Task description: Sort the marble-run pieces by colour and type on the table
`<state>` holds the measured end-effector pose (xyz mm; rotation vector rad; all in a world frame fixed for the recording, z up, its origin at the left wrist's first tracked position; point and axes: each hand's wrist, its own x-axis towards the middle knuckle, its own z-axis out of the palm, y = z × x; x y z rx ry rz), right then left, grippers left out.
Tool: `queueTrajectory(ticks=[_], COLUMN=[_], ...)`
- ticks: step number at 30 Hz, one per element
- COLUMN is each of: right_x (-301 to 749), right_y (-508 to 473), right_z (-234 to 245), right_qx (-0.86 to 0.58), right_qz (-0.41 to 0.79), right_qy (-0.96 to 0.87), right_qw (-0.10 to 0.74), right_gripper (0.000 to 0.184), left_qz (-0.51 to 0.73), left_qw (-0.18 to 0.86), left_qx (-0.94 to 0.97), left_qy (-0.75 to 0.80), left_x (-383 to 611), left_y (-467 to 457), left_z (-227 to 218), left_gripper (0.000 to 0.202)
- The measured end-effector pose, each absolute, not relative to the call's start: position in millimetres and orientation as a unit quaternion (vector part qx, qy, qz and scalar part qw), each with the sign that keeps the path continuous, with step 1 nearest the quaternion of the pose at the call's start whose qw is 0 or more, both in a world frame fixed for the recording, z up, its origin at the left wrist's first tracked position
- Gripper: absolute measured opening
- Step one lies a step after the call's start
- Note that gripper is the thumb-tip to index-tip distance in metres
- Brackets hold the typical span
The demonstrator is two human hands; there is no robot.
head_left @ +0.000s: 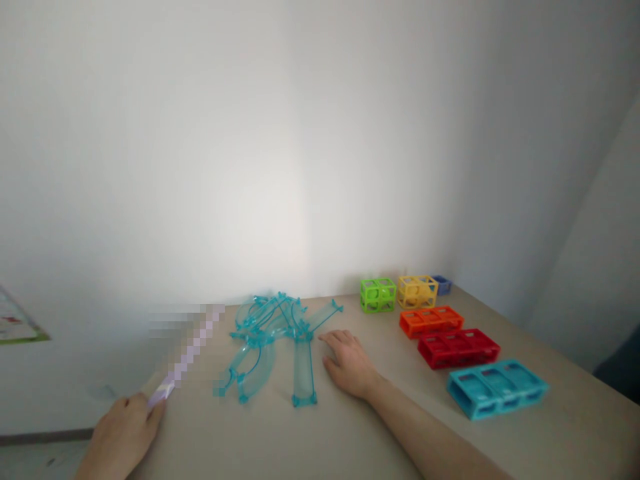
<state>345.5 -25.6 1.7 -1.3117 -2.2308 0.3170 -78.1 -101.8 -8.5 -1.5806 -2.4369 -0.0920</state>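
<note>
At the lower left, my left hand (125, 430) is closed on the near end of a flat, pale purple strip-like thing (161, 392). Most of that thing is pixelated, so its kind is unclear. My right hand (350, 363) lies on the table with its fingers stretched out and holds nothing. Just left of its fingertips is a loose pile of translucent teal track pieces (273, 327), some curved and some straight. One straight track piece (303, 373) points toward me from the front of the pile, apart from my right hand.
Openwork plastic blocks stand along the right of the table (240, 440): green (378, 295), yellow (417, 292), blue (442, 285), orange (431, 321), red (459, 348) and teal (497, 389). A white wall (250, 147) rises behind the table. A dark shape (620, 363) is at the right edge.
</note>
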Motion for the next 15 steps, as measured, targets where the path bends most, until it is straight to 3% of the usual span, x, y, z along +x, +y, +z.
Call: queueTrajectory(ticks=[3, 5, 8, 11, 15], right_x=[346, 347, 348, 349, 351], right_y=[-25, -25, -24, -24, -21], right_z=[2, 1, 0, -1, -2], right_qx=[-0.481, -0.478, -0.475, -0.473, -0.475], right_qz=[0.117, 0.115, 0.111, 0.104, 0.091], right_qy=[-0.827, -0.829, -0.83, -0.832, -0.833], right_qw=[0.266, 0.267, 0.27, 0.27, 0.27], right_gripper=[0.044, 0.044, 0.043, 0.042, 0.047], left_qz=[-0.005, -0.087, -0.269, -0.274, -0.246], left_qw=[0.167, 0.216, 0.09, -0.008, -0.051], left_qx=[-0.552, -0.567, -0.67, -0.704, -0.697], left_qy=[-0.817, -0.79, -0.686, -0.655, -0.672], left_x=[-54, -23, 47, 123, 182], left_y=[-102, -96, -81, -66, -57], left_z=[10, 27, 44, 43, 23], left_gripper=[0.039, 0.038, 0.03, 0.027, 0.045])
